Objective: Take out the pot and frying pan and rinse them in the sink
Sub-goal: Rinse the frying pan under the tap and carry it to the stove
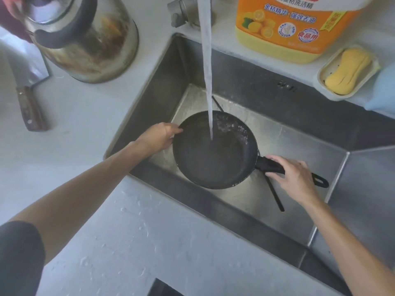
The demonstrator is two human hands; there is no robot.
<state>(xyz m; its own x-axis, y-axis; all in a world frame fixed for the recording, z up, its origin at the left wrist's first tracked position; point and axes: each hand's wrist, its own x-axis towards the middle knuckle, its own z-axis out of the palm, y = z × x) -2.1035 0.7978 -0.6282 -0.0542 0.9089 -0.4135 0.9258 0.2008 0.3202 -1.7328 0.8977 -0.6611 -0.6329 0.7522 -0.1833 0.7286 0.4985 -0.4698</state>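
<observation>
under the running tap, the frying pan point(214, 150) is held low over the sink point(299, 146); its handle is clasped by the right hand point(292, 178), its far rim pinched by the left hand point(159, 136); it is best tilted slowly so water point(208, 82) is swirled across the whole surface, with both grips kept firm.
</observation>
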